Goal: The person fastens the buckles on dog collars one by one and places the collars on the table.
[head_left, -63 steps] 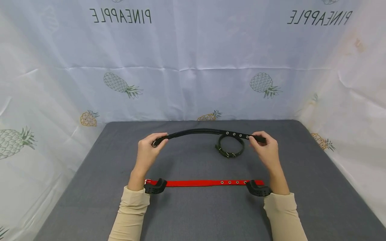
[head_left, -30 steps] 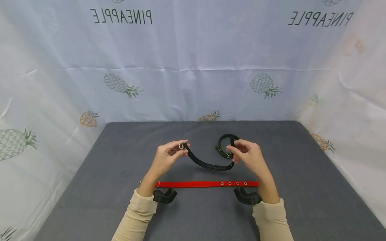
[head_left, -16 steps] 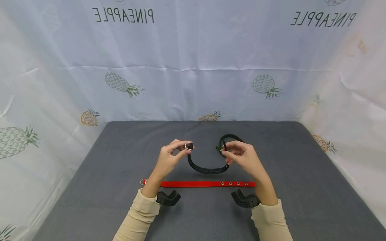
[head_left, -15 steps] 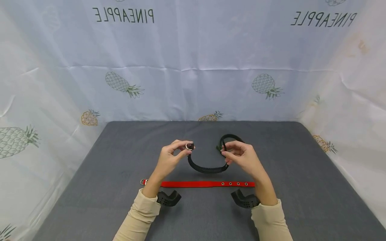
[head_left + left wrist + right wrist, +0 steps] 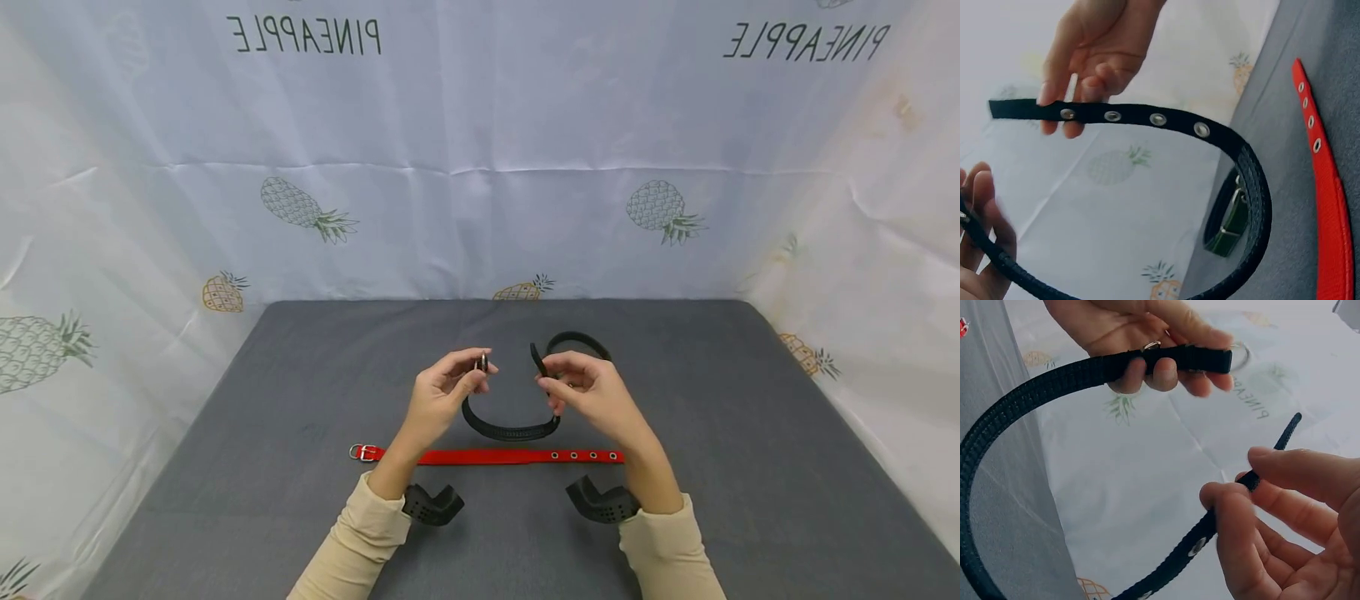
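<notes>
A black collar [image 5: 512,433] with metal eyelets is held up between both hands, its middle sagging in a U. My left hand [image 5: 447,387] pinches its buckle end, where a metal ring [image 5: 1244,356] shows in the right wrist view. My right hand [image 5: 588,393] pinches the eyelet end between thumb and fingers, the tip sticking out past them. Below the hands a red collar [image 5: 480,457] lies stretched flat, its buckle to the left and eyelets to the right. Behind my right hand lies a dark green collar [image 5: 1227,232], buckled in a loop and partly hidden.
A grey cloth [image 5: 330,350] covers the table. White curtains with pineapple prints [image 5: 465,233] rise behind it and at both sides. Black wrist mounts [image 5: 433,505] sit on both wrists, over the table near the red collar.
Both hands have moved inward from far apart, so the black collar went from a stretched arch to a hanging U. Lately the left hand turned its buckle end edge-on and the right hand tilted the tip.
</notes>
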### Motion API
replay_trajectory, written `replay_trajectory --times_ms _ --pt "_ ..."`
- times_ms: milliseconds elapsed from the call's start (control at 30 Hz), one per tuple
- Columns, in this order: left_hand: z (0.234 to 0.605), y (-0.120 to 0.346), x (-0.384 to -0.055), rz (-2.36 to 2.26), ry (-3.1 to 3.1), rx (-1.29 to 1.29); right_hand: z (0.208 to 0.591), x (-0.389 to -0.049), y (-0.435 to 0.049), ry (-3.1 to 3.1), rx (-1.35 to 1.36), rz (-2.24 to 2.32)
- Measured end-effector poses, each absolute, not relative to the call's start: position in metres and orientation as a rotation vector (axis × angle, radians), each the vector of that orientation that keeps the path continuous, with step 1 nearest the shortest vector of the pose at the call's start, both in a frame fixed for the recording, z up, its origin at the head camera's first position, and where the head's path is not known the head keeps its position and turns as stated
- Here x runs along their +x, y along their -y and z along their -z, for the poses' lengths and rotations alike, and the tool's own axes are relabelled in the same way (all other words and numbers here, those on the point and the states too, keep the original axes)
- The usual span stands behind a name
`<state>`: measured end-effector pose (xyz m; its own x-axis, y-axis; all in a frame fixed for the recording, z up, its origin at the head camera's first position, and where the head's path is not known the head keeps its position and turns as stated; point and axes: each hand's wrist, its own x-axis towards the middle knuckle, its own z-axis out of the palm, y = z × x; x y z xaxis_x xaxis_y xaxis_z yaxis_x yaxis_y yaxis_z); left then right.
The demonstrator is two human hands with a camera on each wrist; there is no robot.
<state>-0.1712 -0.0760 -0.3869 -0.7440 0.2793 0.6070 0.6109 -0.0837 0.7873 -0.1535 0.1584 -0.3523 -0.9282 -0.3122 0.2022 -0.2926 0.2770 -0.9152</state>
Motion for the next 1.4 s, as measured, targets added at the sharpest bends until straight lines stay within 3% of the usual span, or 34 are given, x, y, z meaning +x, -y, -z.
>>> replay_trajectory --times_ms 1400 --pt "0.382 0.066 -0.163 1.945 1.914 -0.96 0.357 -0.156 -0.146 -2.461 -0.727 1.726"
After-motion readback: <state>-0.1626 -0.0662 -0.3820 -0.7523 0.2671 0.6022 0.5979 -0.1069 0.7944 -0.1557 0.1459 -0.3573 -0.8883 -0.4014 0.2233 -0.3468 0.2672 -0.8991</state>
